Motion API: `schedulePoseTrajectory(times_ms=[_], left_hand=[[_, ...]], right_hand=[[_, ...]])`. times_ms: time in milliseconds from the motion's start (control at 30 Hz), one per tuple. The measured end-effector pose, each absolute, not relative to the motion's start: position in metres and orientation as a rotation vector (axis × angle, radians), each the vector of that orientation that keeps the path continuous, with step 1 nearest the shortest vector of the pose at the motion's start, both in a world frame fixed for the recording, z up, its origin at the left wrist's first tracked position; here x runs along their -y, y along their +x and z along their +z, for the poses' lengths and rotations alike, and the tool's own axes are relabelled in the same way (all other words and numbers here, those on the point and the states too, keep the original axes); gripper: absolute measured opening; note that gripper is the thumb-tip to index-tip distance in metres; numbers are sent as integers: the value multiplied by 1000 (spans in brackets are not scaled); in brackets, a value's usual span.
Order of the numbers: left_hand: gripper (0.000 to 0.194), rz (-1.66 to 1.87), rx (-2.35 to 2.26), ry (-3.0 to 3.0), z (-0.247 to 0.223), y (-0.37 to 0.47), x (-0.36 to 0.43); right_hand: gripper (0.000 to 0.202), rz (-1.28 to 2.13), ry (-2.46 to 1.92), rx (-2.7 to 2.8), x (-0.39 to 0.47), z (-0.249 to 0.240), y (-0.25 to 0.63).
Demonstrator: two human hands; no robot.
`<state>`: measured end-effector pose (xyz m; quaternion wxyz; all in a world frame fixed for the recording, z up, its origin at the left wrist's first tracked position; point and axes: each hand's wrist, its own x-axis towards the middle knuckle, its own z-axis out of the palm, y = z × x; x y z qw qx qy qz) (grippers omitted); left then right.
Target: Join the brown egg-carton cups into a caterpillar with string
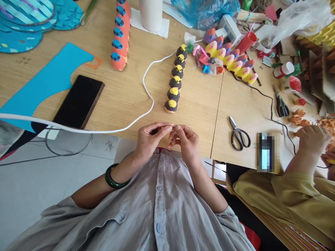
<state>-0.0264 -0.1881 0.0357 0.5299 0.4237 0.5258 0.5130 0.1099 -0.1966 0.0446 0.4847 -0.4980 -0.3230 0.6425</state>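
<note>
My left hand (151,139) and my right hand (185,139) meet fingertip to fingertip at the table's front edge. Both are closed in a pinch, and whatever lies between the fingertips is too small to make out. Something dark shows under the left fingers. Just beyond them on the wooden table (199,101) lies a row of black domed pieces with yellow tops (174,92). A white cable (143,82) curves from the left, past my hands, to the far end of that row.
Left are a phone (80,101), a blue cutout (52,73) and an orange row with blue spots (120,35). Right are black-handled scissors (239,134), a yellow-pink row (232,62) and a black cord (272,104). A co-worker's hand (312,139) rests near orange scraps.
</note>
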Motion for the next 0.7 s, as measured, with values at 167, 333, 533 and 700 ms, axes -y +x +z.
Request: schedulePoseTrajectory(times_ms=[167,333,533,700], left_hand=[[20,1186,-1259,1015,33,-27,189],[18,1169,-1244,995,32,-27,189],[21,1156,-1242,943,35,-27,190],[24,1143,-1242,893,35,-27,190]], right_hand=[[30,1501,-1237,803,197,44,111],[30,1410,-1276,860,197,44,112],[24,1194,-1331,1008,200,42,109],[15,1076,-1378,1118,202,42,109]])
